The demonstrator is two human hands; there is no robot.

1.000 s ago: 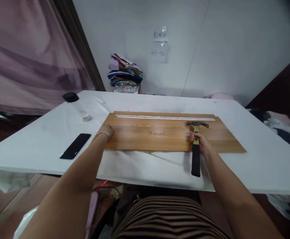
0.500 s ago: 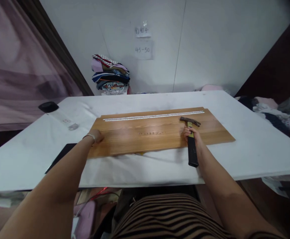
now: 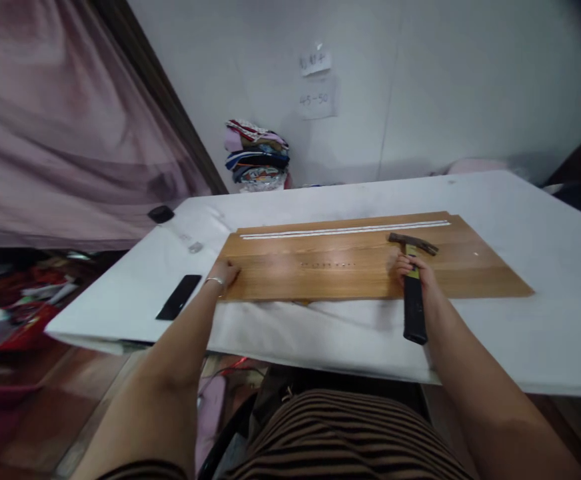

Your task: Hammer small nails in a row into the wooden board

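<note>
A claw hammer with a black and yellow handle is in my right hand. My fingers wrap the handle just below the head, which points away from me above the wooden board. Along the middle of the board runs a short row of small nails, too small to make out singly. My left hand, with a bracelet on its wrist, rests at the board's left end. Its fingers are curled in, and what they hold, if anything, is hidden.
Two white strips lie along the board's far edge. A black phone is left of my left arm on the white table. Behind stand folded clothes by the wall. A pink curtain hangs at the left.
My view has swung left, so the table and board appear further right and the whole phone shows. The hammer stays in my right hand; my left hand stays at the board's left end.
</note>
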